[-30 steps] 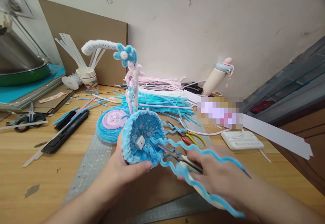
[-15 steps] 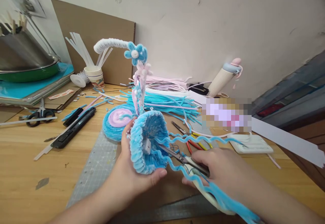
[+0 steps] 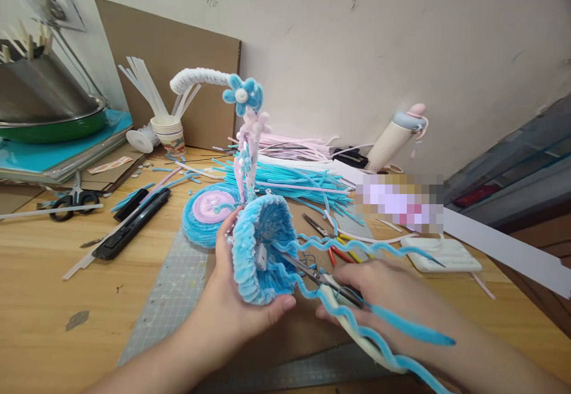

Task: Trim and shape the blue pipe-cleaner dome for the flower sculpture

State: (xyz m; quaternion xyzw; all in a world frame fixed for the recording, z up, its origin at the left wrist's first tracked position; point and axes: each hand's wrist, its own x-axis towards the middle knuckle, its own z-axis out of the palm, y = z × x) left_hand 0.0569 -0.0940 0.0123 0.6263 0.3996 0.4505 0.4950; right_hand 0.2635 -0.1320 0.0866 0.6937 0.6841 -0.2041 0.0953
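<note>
My left hand [image 3: 236, 299] is wrapped around a fuzzy light-blue pipe-cleaner shade [image 3: 259, 287], its hollow side facing right. Inside the shade sits a small white block [image 3: 261, 257]. Two wavy blue pipe cleaners [image 3: 357, 243] trail out of the hollow to the right. My right hand [image 3: 370, 290] grips cream-handled long-nose pliers [image 3: 312, 272], whose jaws reach into the opening; whether the tips hold anything is hidden. A loose-ended blue fuzzy strand [image 3: 414, 325] lies across the right hand. Behind the shade rises a stem with pipe-cleaner flowers [image 3: 241, 95], from a round blue-and-pink base [image 3: 191, 221].
Red-and-yellow-handled pliers [image 3: 339, 254] lie beyond my right hand. Blue pipe cleaners [image 3: 285, 180] are heaped behind. At left are scissors [image 3: 75, 200], a black straightener-like tool [image 3: 129, 230] and paper cups [image 3: 167, 126]. A white box-like device [image 3: 441, 257] and bottle [image 3: 392, 138] stand right.
The loose-ended blue strand has swung up and away from the lower wavy pipe cleaner, onto my right hand. My right hand and the pliers have shifted slightly; the left hand still holds the shade.
</note>
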